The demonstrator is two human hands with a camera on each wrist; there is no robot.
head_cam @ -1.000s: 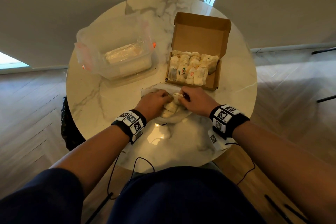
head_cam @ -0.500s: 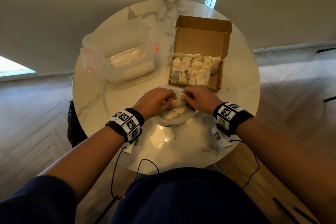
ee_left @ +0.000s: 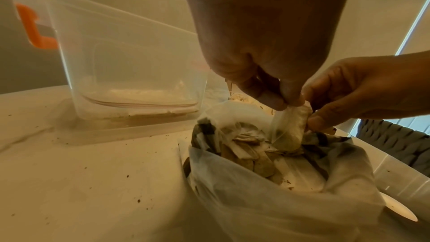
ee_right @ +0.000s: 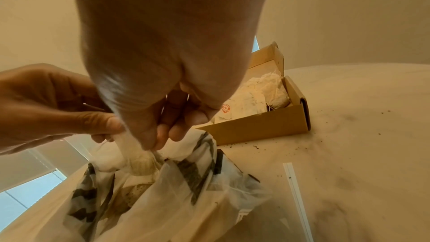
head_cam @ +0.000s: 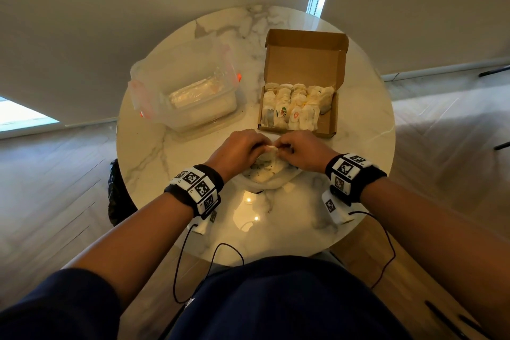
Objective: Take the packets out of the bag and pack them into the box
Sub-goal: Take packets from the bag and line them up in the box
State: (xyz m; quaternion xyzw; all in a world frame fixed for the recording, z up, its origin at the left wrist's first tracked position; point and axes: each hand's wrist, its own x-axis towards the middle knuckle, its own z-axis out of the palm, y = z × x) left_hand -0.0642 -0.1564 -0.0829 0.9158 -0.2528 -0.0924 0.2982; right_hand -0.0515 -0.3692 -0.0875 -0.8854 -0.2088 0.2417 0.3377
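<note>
A crumpled translucent bag (head_cam: 265,178) with dark print lies on the marble table, its mouth open and several packets inside (ee_left: 246,146). Both hands meet just above it. My left hand (head_cam: 240,150) and right hand (head_cam: 302,150) each pinch the same small white packet (head_cam: 271,149) from opposite sides. In the left wrist view the packet (ee_left: 291,130) hangs from the fingertips over the bag mouth. Behind the hands stands the open cardboard box (head_cam: 335,107), with rows of packets (head_cam: 289,107) filling its left part.
A clear plastic container (head_cam: 187,91) with orange clips stands at the back left of the round table. Dark crumbs dot the tabletop (ee_right: 349,117). A white strip (ee_right: 295,190) lies to the right of the bag. Cables hang from both wrists over the near table edge.
Both hands have risen a little from inside the bag and drawn together, now holding one packet between them above the bag mouth. The box and container have not moved.
</note>
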